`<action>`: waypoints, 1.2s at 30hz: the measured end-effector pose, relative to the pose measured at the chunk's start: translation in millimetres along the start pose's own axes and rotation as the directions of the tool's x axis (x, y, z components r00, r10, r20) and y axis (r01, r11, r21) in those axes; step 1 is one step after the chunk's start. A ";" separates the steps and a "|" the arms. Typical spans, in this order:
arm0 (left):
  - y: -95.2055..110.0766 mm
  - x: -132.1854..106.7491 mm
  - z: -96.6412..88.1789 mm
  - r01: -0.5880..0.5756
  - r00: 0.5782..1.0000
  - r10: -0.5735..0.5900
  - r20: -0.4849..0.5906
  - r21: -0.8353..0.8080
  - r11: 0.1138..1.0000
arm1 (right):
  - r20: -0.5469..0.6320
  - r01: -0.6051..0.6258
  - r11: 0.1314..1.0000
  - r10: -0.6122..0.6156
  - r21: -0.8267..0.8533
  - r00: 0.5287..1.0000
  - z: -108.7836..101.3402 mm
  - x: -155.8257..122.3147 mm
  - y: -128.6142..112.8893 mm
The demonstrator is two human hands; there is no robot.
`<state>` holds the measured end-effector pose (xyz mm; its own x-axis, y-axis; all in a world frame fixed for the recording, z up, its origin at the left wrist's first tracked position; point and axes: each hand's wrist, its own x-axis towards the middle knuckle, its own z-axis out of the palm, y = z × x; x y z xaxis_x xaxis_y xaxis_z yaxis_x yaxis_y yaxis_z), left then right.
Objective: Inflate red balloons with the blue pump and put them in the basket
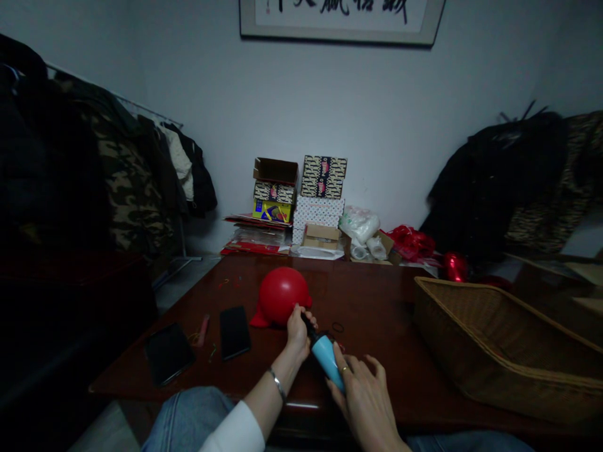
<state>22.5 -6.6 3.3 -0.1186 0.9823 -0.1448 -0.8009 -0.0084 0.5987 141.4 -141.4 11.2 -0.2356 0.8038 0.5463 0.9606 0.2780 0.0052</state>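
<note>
The red balloon [281, 295] is already partly filled, round but seemingly not yet full (a judgement), and it is not tied. It rests on the table [377, 307], just beyond the left hand [298, 329], whose fingers [306, 314] pinch its neck onto the black nozzle. The right hand [365, 392] wraps the near end of the blue pump [328, 361], fingers curled around it.

Glossy dark wood table [377, 314], smooth rubbery red balloon [281, 294], matt blue plastic pump [327, 358], rough woven wicker basket [494, 339].
</note>
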 end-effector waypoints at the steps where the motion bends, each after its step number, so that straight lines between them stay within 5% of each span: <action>1: 0.4 0.0 0.3 0.003 1.000 -0.003 -0.004 0.004 1.000 | -0.007 0.001 1.000 -0.001 0.006 1.000 0.3 -0.8 0.2; 11: 1.7 1.9 -1.5 -0.019 1.000 0.018 0.010 0.025 1.000 | -0.046 0.033 0.999 -0.033 0.011 0.998 0.6 -17.6 6.5; 17: 12.8 9.7 -4.7 -0.047 0.999 0.047 -0.010 0.024 0.999 | -0.122 0.139 0.990 -0.141 -0.028 0.982 0.9 -41.6 30.3; 23: 18.0 15.1 -5.0 -0.043 0.999 0.043 -0.027 -0.008 0.999 | -0.075 0.186 0.980 -0.191 -0.063 0.979 3.7 -59.9 47.4; 36: 19.5 20.0 -3.8 -0.036 0.999 0.036 -0.013 -0.047 0.998 | -0.060 0.059 0.998 -0.059 0.000 0.996 -1.6 -20.7 14.2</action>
<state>2.3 12.2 9.1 -0.1548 0.9788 -0.1338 -0.8229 -0.0528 0.5658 160.1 -155.0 1.3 -0.2822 0.7528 0.5946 0.9450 0.3248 0.0373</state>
